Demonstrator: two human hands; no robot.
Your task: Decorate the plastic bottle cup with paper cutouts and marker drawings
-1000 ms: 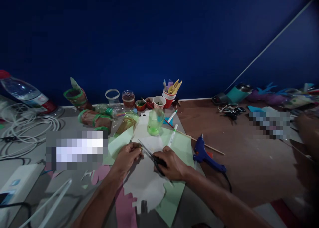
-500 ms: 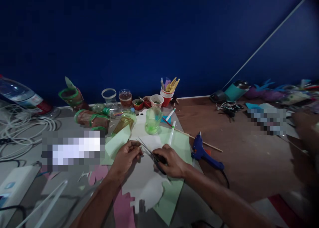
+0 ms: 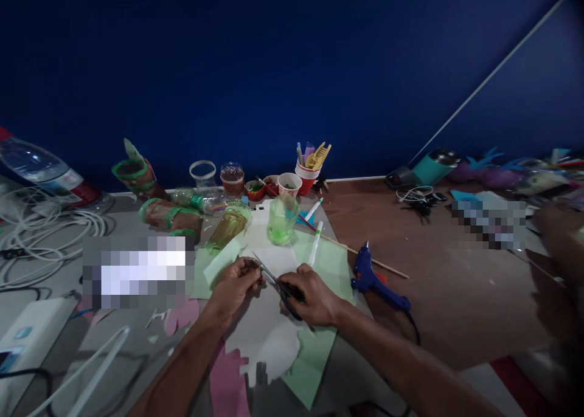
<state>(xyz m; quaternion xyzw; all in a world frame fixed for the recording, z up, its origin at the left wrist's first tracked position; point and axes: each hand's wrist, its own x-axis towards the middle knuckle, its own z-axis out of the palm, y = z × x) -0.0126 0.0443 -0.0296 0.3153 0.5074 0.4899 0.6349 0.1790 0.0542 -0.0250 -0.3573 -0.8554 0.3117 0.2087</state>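
My right hand (image 3: 310, 292) is wrapped round the handles of a pair of scissors (image 3: 278, 281), whose blades point up and left, slightly parted. Facing them, my left hand (image 3: 239, 283) pinches a piece of light green paper (image 3: 224, 260), which sticks up behind the fingers. The scissor tips lie close to the left fingertips; whether they touch paper there is too small to tell. Under both hands lies a white sheet (image 3: 255, 338), on top of larger light green paper (image 3: 314, 368). A clear cup with green paint (image 3: 281, 222) stands just beyond the hands.
To the right lie a blue glue gun (image 3: 371, 280), a wooden stick (image 3: 387, 268) and a white marker (image 3: 316, 244). Paint cups (image 3: 289, 185) and brown-and-green painted bottles (image 3: 168, 216) line the back. Pink paper (image 3: 228, 383) lies in front, cables (image 3: 59, 241) left. Another person's arm (image 3: 559, 234) shows far right.
The light green paper in my left hand has turned and now looks narrower. Both hands stay nearly in place, and the view has shifted slightly.
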